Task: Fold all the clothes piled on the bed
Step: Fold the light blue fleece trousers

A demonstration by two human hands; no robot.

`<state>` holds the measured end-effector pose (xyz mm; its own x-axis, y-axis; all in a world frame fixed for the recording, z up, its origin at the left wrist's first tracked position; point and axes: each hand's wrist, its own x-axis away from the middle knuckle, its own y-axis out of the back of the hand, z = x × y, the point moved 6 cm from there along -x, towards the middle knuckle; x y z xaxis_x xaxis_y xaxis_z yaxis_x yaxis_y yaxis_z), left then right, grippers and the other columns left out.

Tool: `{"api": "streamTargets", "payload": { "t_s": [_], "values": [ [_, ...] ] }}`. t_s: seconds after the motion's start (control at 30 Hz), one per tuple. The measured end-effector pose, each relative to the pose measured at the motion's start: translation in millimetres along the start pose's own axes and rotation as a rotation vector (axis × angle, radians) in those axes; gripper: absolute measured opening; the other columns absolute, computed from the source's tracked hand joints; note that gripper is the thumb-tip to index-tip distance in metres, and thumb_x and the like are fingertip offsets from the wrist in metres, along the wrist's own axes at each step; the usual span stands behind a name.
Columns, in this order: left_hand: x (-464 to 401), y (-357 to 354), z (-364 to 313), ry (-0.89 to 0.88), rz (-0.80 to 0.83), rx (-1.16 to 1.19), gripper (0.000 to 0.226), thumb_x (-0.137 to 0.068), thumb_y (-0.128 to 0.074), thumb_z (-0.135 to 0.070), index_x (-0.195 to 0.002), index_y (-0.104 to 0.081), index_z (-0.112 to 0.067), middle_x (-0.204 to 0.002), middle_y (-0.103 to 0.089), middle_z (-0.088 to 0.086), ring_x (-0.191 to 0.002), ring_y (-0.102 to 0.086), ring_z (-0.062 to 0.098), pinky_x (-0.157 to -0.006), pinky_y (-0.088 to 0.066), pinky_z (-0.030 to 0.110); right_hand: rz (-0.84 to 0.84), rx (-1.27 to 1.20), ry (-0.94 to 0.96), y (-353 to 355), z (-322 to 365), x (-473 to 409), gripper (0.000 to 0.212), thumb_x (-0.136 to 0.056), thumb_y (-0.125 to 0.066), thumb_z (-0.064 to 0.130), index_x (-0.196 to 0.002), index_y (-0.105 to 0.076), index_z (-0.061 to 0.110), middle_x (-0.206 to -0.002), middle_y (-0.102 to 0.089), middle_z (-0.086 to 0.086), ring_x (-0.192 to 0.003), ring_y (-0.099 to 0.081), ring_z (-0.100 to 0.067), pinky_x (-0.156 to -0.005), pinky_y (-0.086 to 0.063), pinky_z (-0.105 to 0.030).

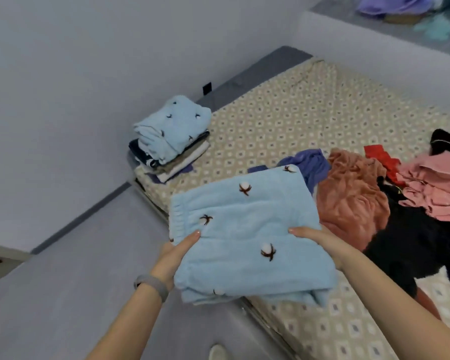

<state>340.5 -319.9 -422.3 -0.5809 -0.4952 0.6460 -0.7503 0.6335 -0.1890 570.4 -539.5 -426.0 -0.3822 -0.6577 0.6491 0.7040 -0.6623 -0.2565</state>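
A folded light-blue fleece garment [247,229] with brown and white cotton-flower motifs is held up over the bed's near corner. My left hand [176,253] grips its left edge, thumb on top. My right hand [320,242] grips its right edge, thumb on top, fingers hidden beneath. A stack of folded clothes [172,141], topped by a matching blue piece, sits at the bed's far left corner. The unfolded pile lies to the right: a purple item [309,162], a rust-orange one [348,201], black fabric [411,242], pink fabric [437,190] and a red piece [379,157].
The bed [296,113] has a beige patterned cover, with a grey headboard [257,71] against the wall. Grey floor [63,268] lies to the left. A ledge at the top right holds purple and teal fabric [395,6].
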Motion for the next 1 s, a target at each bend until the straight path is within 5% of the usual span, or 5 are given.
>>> {"api": "streamTargets", "payload": {
  "t_s": [0.23,0.5,0.67,0.87,1.0],
  "values": [
    [-33,71,-88,-0.037,-0.098,0.085,0.04,-0.076,-0.079,-0.031,-0.11,-0.068,-0.015,-0.104,-0.074,0.007,-0.093,-0.072,0.023,-0.078,-0.058,0.036,0.094,0.08,-0.015,-90,78,-81,0.108,-0.03,-0.1,0.036,-0.126,-0.06,0.01,-0.119,-0.069,-0.014,-0.105,-0.067,-0.034,-0.084,-0.054,-0.045],
    [-150,82,-198,-0.074,-0.095,0.133,0.056,-0.071,-0.083,-0.041,-0.119,-0.065,-0.017,-0.109,-0.072,0.007,-0.101,-0.069,0.026,-0.092,-0.054,0.045,0.094,0.191,-0.04,-112,205,-204,0.106,-0.031,-0.099,0.041,-0.125,-0.06,0.012,-0.118,-0.069,-0.013,-0.105,-0.067,-0.034,-0.082,-0.055,-0.044],
    [-229,90,-251,-0.051,-0.168,0.17,0.064,-0.062,-0.087,-0.046,-0.116,-0.067,-0.019,-0.107,-0.073,0.006,-0.097,-0.07,0.028,-0.09,-0.054,0.048,0.045,0.328,-0.029,-122,278,-287,0.079,-0.051,-0.09,0.04,-0.121,-0.063,0.015,-0.113,-0.072,-0.008,-0.102,-0.069,-0.029,-0.09,-0.053,-0.048],
    [-302,106,-308,-0.071,-0.224,0.226,0.032,-0.082,-0.073,-0.032,-0.11,-0.068,-0.015,-0.096,-0.075,0.002,-0.088,-0.072,0.022,-0.078,-0.059,0.038,-0.019,0.489,0.033,-154,358,-388,0.031,-0.083,-0.074,0.025,-0.111,-0.066,0.015,-0.1,-0.075,-0.004,-0.087,-0.073,-0.023,-0.075,-0.056,-0.037],
    [-352,135,-331,-0.052,-0.305,0.246,0.038,-0.079,-0.076,-0.034,-0.111,-0.068,-0.015,-0.1,-0.075,0.003,-0.091,-0.072,0.022,-0.079,-0.058,0.037,-0.064,0.596,0.087,-179,388,-457,0.029,-0.086,-0.07,0.036,-0.111,-0.065,0.022,-0.097,-0.075,0.002,-0.086,-0.072,-0.019,-0.075,-0.055,-0.035]
  ]
}}
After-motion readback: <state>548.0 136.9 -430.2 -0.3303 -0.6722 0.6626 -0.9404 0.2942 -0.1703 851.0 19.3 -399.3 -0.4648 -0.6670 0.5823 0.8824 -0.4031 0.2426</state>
